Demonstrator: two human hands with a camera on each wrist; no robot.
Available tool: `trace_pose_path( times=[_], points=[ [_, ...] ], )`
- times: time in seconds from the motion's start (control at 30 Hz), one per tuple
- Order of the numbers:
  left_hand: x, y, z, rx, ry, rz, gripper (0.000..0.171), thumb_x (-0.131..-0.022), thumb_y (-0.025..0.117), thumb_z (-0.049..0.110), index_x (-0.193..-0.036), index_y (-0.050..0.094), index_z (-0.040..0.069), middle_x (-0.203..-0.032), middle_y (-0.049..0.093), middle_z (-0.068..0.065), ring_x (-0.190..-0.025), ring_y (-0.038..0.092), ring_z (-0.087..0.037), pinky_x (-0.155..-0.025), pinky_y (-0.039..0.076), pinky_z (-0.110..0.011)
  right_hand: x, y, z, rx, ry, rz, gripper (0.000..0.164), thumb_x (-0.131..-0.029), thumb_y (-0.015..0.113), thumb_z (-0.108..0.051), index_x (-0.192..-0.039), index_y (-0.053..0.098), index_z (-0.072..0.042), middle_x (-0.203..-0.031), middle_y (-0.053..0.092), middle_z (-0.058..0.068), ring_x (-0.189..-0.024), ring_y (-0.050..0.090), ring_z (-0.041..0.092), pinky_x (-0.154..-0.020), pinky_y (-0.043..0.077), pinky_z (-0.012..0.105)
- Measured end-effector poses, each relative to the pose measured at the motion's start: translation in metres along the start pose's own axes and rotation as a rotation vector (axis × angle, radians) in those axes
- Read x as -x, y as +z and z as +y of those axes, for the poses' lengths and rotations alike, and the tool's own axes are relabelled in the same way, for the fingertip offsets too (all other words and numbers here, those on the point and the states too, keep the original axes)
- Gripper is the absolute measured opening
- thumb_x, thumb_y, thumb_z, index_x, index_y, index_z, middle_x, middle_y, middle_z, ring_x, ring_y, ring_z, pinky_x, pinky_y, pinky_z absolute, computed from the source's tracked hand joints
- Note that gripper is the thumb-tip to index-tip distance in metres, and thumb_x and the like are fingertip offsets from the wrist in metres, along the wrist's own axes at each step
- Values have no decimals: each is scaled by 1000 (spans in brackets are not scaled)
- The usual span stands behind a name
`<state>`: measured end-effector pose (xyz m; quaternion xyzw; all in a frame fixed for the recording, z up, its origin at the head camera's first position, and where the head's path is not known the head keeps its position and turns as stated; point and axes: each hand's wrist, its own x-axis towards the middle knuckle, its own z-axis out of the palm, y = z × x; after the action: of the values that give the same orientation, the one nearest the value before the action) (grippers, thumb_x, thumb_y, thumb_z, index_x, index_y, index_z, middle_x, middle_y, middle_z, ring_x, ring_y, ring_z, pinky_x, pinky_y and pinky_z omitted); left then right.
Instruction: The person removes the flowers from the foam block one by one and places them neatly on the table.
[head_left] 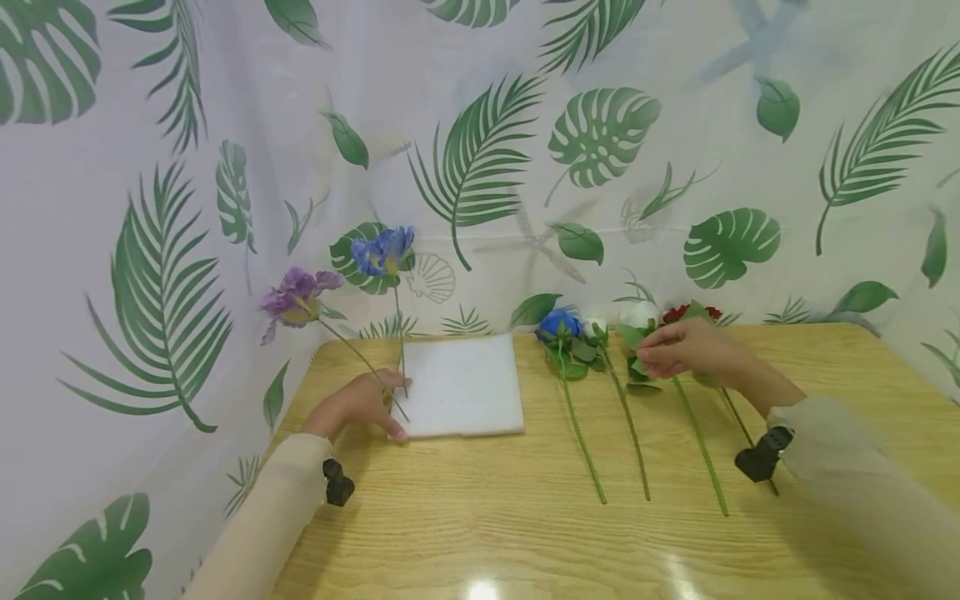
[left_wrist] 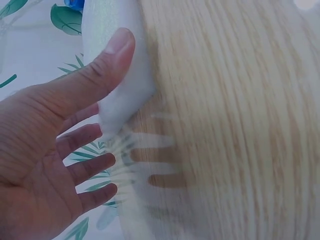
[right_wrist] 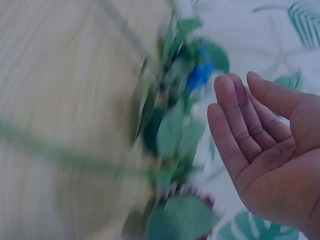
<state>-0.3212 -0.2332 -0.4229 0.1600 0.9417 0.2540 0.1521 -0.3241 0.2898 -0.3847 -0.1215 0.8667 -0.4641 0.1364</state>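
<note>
A white foam slab (head_left: 461, 387) lies flat on the table. My left hand (head_left: 360, 408) is at its left edge, thumb over the slab and the other fingers straight and spread in the left wrist view. A purple flower (head_left: 297, 300) and a light blue flower (head_left: 384, 252) rise from the slab's left side, the purple one leaning left. My right hand (head_left: 686, 348) is above the heads of the cut flowers, fingers loosely bent with nothing in them. Below it lie a white rose (head_left: 642, 314) and a dark red flower (head_left: 675, 314), partly hidden by the hand.
A blue rose (head_left: 559, 323) and a smaller white rose (head_left: 595, 327) lie right of the slab, their stems pointing toward me. The wooden table (head_left: 465, 508) ends at a leaf-printed curtain (head_left: 495, 167) behind and to the left.
</note>
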Motion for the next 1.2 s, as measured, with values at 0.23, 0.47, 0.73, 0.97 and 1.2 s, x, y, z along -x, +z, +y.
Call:
trace_pose_path(
  times=[0.23, 0.47, 0.73, 0.97, 1.2],
  points=[
    [1, 0, -2, -4, 34, -13, 98, -68, 96, 20, -151, 47, 4, -163, 34, -22, -151, 30, -45, -125, 27, -57, -29, 50, -42, -66, -106, -54, 37, -98, 69, -27, -120, 70, 3, -99, 78, 13, -89, 76, 26, -82, 64, 40],
    [-4, 3, -5, -41, 52, -8, 98, -69, 95, 22, -152, 46, 3, -163, 32, -22, -151, 30, -45, -125, 27, -57, -55, 105, -83, -123, -187, -98, 29, -98, 69, -22, -113, 73, 2, -97, 78, 15, -86, 76, 28, -81, 64, 44],
    [0, 0, 0, -42, 31, -4, 97, -68, 95, 21, -151, 48, 4, -163, 33, -21, -151, 30, -44, -125, 25, -56, -78, 168, -115, -170, -263, -140, 23, -97, 69, -17, -111, 74, 1, -96, 77, 17, -83, 77, 27, -85, 61, 57],
    [-2, -1, 3, -73, 12, 6, 97, -67, 96, 25, -150, 50, 4, -161, 37, -21, -150, 34, -41, -125, 28, -53, -88, 207, -134, -185, -302, -135, 21, -98, 67, -12, -113, 73, 1, -98, 78, 17, -85, 76, 23, -83, 62, 54],
    [-1, 0, 2, -60, 22, 14, 96, -67, 96, 24, -149, 50, 3, -159, 41, -22, -149, 36, -42, -124, 30, -55, -94, 233, -152, -251, -306, -148, 27, -98, 67, -12, -121, 70, 2, -111, 74, 23, -92, 74, 17, -89, 61, 55]
  ],
)
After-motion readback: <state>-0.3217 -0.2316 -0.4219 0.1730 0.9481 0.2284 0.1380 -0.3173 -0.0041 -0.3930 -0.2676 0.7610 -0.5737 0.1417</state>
